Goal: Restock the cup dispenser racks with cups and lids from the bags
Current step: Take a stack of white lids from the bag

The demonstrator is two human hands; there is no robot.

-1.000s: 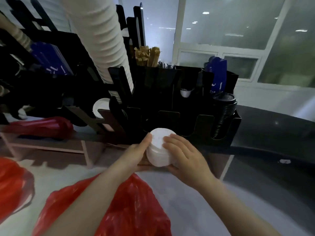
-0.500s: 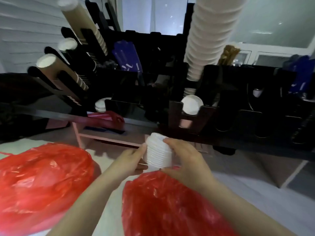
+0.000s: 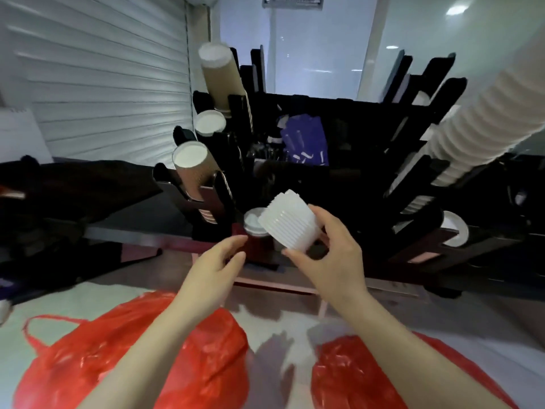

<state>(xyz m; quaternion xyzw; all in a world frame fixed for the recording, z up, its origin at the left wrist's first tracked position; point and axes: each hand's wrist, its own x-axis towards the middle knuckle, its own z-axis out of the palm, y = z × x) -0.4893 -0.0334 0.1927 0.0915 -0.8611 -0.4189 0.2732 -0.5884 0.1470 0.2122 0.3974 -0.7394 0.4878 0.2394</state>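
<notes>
Gripping one lid stack [image 3: 290, 222], two red bags [image 3: 132, 358]

Counter [image 3: 97, 299] bearing red bags [image 3: 118, 358], black racks [image 3: 348, 184]

Two bare forearms, uncovered as far as visible; left hand [image 3: 216, 265] and right hand [image 3: 333, 261] equally bare, fingers slender.

Left hand [image 3: 218, 262] open (fingers loose), right hand [image 3: 330, 258] higher, gripping lid stack [image 3: 290, 224]
</notes>
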